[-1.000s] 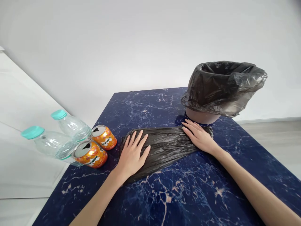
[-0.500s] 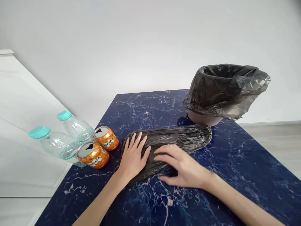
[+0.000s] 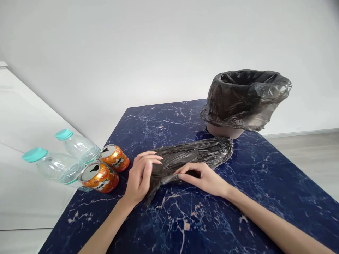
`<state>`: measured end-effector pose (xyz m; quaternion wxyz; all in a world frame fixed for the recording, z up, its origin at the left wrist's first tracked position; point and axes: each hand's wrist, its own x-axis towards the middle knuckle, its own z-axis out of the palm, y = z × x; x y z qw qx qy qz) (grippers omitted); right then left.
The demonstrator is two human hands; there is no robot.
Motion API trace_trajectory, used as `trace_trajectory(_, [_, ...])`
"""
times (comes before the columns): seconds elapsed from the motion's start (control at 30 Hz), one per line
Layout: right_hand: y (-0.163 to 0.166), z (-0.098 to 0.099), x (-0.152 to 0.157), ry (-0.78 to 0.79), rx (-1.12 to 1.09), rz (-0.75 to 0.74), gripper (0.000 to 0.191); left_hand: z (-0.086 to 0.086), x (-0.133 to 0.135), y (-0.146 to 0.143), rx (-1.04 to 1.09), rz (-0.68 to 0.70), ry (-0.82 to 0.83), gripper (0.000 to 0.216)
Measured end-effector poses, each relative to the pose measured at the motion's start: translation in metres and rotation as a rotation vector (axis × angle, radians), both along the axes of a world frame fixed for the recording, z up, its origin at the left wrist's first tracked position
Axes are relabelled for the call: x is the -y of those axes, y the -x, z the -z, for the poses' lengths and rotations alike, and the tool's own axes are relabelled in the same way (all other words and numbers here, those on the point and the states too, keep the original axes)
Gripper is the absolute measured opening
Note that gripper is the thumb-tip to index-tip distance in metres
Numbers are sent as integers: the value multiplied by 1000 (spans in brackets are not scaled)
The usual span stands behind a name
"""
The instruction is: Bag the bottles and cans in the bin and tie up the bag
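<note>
A black plastic bag (image 3: 193,155) lies flattened lengthwise on the dark blue marbled table (image 3: 169,218). My right hand (image 3: 202,178) pinches the bag's near edge between thumb and fingertips, lifting it slightly. At the bag's left end is my left hand (image 3: 140,174), turned partly on its side, fingers loosely bent and apart from the thumb; it touches the bag without a visible grip. Left of that hand stand two orange Mirinda cans, a nearer can (image 3: 100,178) and a farther can (image 3: 115,157), both with opened tops.
Behind the cans stand two clear bottles with turquoise caps, one nearer (image 3: 57,165) and one farther (image 3: 79,146). A bin lined with a black bag (image 3: 243,100) stands at the table's back right. A white wall (image 3: 159,53) rises behind the table.
My left hand has gone from lying flat on the bag to a bent, raised pose. My right hand has closed on the near edge and lifted it. The view has shifted slightly.
</note>
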<state>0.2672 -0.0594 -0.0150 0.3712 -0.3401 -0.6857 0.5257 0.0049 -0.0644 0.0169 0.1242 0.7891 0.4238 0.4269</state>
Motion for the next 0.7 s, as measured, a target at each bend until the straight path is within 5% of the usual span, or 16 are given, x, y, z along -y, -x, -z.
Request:
trace_trajectory(0.13, [-15,4,-11,276,-217,15,38,7,-2,9,103,-83,-99,46])
trace_trajectory(0.3, [-31,2,-17,491,-507,36,45,22,-6,8,329,-43,-8,40])
trace_trajectory(0.57, [-58,-8,51,622,-643,204,27,31,-4,3,416,216,499,120])
trace_trajectory(0.63, [-67,-1,78,606,-614,237,34,27,1,-3,359,304,617,112])
trace_trajectory(0.7, [-77,9,105,508,-542,213,49,19,9,-11,286,343,720,81])
